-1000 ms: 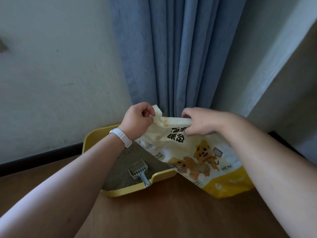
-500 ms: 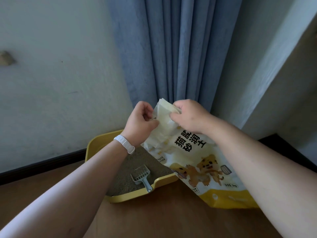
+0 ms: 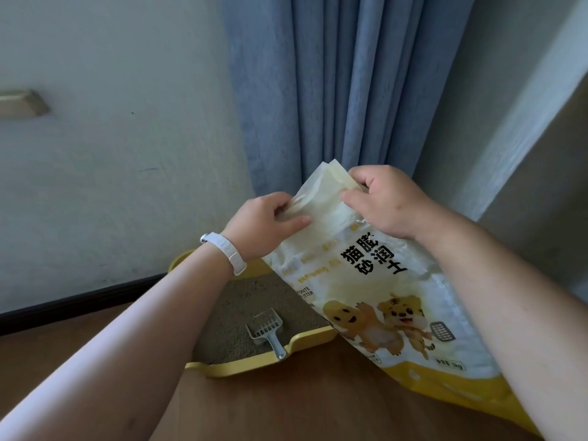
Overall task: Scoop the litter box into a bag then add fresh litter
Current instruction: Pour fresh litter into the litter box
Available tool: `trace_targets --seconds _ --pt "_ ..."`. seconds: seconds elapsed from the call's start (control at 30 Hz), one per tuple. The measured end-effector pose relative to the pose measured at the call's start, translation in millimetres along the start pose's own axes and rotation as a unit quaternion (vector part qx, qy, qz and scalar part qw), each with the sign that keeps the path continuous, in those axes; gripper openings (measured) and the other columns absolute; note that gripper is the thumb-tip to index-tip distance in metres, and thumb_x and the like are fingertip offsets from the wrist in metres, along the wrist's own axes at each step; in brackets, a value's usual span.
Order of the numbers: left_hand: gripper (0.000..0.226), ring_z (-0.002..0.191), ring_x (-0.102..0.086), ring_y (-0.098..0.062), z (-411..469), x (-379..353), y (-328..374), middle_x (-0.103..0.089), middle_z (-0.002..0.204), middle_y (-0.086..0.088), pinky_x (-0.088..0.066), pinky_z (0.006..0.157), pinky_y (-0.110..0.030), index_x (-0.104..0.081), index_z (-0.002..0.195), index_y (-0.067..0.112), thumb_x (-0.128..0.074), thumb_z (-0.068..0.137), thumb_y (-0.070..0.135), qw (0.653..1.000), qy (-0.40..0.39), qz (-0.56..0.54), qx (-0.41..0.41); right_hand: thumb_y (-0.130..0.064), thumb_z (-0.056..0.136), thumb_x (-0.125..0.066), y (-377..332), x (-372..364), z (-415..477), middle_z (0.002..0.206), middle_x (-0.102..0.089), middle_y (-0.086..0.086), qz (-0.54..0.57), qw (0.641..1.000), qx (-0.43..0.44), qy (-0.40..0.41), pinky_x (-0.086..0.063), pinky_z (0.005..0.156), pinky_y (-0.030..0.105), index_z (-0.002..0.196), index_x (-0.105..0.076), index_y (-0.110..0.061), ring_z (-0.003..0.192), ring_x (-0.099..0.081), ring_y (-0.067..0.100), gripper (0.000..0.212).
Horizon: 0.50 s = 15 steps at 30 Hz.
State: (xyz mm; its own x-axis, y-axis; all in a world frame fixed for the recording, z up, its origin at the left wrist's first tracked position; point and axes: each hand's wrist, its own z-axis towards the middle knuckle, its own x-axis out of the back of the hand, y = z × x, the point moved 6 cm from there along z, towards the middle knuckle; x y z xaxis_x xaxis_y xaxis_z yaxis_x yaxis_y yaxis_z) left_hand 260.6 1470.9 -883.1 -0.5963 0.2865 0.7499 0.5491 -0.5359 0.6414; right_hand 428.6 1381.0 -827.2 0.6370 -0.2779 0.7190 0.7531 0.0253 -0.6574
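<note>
1. Pinching the top flap of the bag (image 3: pixel 366 281) with the left hand (image 3: pixel 264 224) - thumb on the near face, fingers curled behind - above the far right part of the box (image 3: pixel 241 369).
2. Clenched on the same flap with the right hand (image 3: pixel 385 202), fingers curled over the folded edge, above the box's right end.
3. Bag bottom down on the floor (image 3: pixel 286 402) right of the box, body leaning over the box's right rim.
4. Inside the box, on the litter (image 3: pixel 232 313): a grey scoop (image 3: pixel 265 329), handle resting in the dip of the near rim.
5. White band (image 3: pixel 227 253) on the left wrist, over the box's far edge.
6. Behind the box: a blue curtain (image 3: pixel 334 90) and a pale wall (image 3: pixel 111 154).
</note>
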Motion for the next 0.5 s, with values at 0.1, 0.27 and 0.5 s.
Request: trace_targets --seconds 0.1,0.27,0.5 --pt "0.033 0.060 -0.049 -0.015 -1 0 -20 -0.055 0.067 0.003 -0.040 0.056 -0.031 -0.057 0.078 0.017 -0.064 0.086 0.048 0.996 -0.030 0.082 0.026 -0.014 0.091 -0.058 -1 9 -1 0.059 -0.043 0.002 0.012 1.000 0.001 0.016 -0.029 0.045 0.021 0.074 -0.050 0.007 0.048 -0.035 0.009 0.028" --pt "0.017 0.073 -0.059 -0.013 -6 -4 -52 -0.065 0.083 0.003 -0.047 0.064 -0.029 -0.062 0.089 0.022 -0.068 0.087 0.037 0.995 -0.058 0.026 0.071 -0.014 0.089 -0.058 -1 22 -1 0.058 -0.048 0.004 0.031 0.998 0.000 0.057 -0.033 0.046 0.020 0.078 -0.055 0.008 0.049 -0.040 0.007 0.026" --pt "0.011 0.060 -0.051 -0.011 -8 3 -68 -0.059 0.070 0.007 -0.040 0.056 -0.023 -0.065 0.086 0.024 -0.068 0.089 0.034 0.994 -0.031 -0.039 0.099 -0.012 0.087 -0.056 3 36 -1 0.060 -0.044 0.007 0.063 0.992 -0.012 0.109 -0.030 0.047 0.029 0.074 -0.048 0.009 0.054 -0.038 0.014 0.026"
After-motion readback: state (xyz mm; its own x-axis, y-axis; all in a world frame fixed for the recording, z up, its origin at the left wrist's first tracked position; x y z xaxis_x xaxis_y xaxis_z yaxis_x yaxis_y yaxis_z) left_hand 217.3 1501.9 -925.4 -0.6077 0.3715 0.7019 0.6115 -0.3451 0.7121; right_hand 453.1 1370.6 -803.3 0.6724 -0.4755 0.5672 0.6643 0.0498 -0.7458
